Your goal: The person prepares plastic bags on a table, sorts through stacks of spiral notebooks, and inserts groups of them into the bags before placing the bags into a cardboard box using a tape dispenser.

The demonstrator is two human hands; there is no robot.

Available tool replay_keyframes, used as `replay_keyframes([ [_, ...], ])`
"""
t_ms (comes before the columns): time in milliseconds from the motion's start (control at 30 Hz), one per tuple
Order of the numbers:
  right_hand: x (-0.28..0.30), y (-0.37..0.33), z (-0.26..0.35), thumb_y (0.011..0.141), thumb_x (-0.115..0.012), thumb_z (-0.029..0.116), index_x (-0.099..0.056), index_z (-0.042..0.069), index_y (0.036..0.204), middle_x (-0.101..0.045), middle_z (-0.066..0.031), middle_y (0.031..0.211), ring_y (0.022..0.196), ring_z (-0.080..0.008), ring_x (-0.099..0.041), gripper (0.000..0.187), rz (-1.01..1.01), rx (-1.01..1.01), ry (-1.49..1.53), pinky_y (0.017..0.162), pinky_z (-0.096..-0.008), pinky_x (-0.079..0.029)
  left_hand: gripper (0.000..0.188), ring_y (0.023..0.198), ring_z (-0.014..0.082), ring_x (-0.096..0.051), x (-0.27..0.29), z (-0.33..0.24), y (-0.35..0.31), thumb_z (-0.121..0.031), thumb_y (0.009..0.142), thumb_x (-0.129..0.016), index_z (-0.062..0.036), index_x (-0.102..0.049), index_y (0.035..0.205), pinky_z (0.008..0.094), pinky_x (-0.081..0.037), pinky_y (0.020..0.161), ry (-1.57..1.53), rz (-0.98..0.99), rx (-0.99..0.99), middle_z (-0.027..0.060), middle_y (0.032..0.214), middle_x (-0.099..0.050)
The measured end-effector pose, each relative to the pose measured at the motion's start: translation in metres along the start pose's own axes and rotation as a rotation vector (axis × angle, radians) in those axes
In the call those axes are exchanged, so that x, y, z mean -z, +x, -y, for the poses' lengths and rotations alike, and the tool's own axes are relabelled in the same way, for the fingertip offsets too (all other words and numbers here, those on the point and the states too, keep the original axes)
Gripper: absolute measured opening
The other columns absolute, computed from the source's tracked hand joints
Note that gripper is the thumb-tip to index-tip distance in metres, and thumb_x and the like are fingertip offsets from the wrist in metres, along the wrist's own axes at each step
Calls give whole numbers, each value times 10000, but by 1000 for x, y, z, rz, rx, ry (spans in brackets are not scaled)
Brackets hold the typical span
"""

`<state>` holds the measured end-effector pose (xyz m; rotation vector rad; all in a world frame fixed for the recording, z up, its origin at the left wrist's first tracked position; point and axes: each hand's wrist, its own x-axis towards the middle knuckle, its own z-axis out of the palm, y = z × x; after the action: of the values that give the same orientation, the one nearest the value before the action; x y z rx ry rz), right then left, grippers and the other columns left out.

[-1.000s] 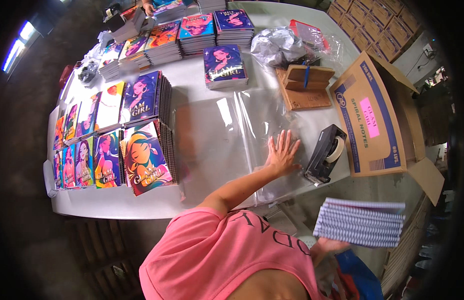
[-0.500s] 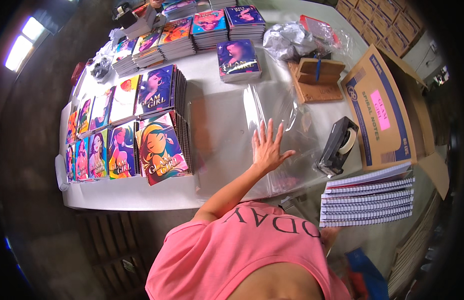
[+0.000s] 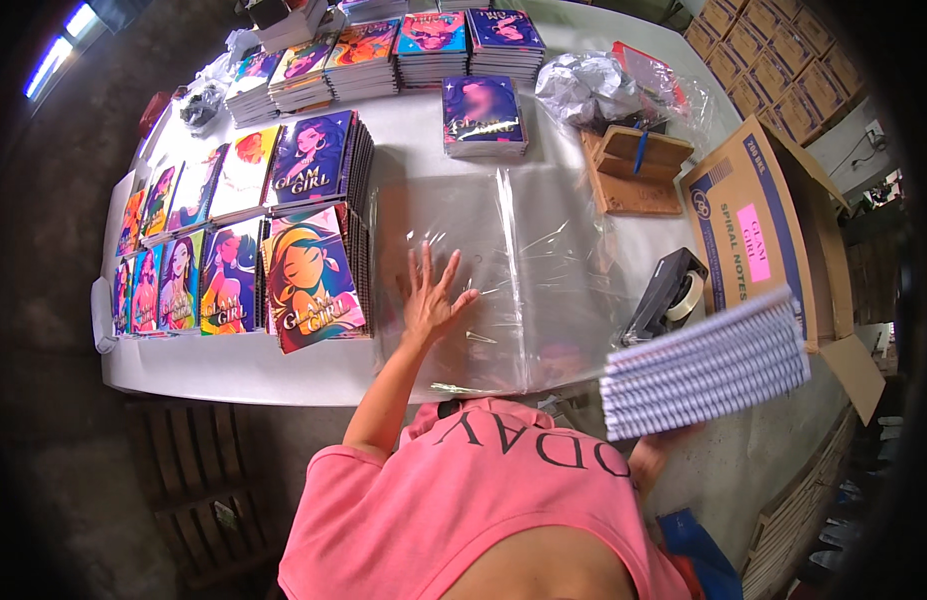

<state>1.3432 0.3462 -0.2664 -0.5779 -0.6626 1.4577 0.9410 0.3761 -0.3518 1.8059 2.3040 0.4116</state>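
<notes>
My left hand lies flat with fingers spread on a clear plastic sheet laid out over the white table. My right hand, mostly hidden under its load, holds up a thick stack of spiral notebooks at the right, spines facing me, beside the table's right end. A pink shirt fills the lower middle of the view.
Stacks of colourful notebooks cover the table's left and far side. One single stack sits past the sheet. A black tape dispenser, a wooden holder, crumpled plastic and an open cardboard box stand at the right.
My left hand slid leftward across the plastic sheet. The stack of spiral notebooks in my right hand rose from low at the right up to table height.
</notes>
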Motion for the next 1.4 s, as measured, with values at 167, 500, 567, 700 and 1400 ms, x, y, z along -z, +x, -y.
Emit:
replay_keyframes([
  [167,-39,42,-26,662,-735,170,-491,-26,1176,-615,-117,996,803,-240,-648,602,-118,-324,-185,660,-363,-568,807,1366,466,-66,13,-8,-58,-613,829,-469,-163,-227,1454,610,-134,1054,-75,-133,242,314,1468,-70],
  [500,-104,151,-147,685,-778,99,-586,-42,1078,-648,-119,953,779,-181,-652,460,253,-900,-736,693,-318,-554,803,1346,387,-223,9,-5,-102,-477,794,-619,-101,-294,1425,573,-142,1070,-96,-180,206,210,1426,-283],
  [567,-86,160,-162,707,-773,99,-588,-55,1065,-651,-133,956,808,-197,-656,432,240,-967,-714,716,-334,-562,826,1325,384,-267,28,-10,-93,-412,765,-690,-112,-294,1424,559,-196,1057,-321,-264,116,192,1397,-334],
  [700,-98,165,-158,693,-779,82,-578,-60,1069,-649,-144,957,816,-222,-662,449,245,-1106,-607,747,-362,-572,958,1248,381,-374,41,-18,-57,-307,721,-770,-177,-167,1454,506,-382,948,-763,-300,317,252,1308,-402],
  [1400,-97,188,-117,723,-759,136,-541,-29,1138,-646,-145,997,848,-206,-663,497,291,-949,-330,738,-344,-572,962,1206,178,-405,96,30,-20,109,613,-555,-91,-158,1466,204,-453,670,-667,-51,108,134,1523,-168],
])
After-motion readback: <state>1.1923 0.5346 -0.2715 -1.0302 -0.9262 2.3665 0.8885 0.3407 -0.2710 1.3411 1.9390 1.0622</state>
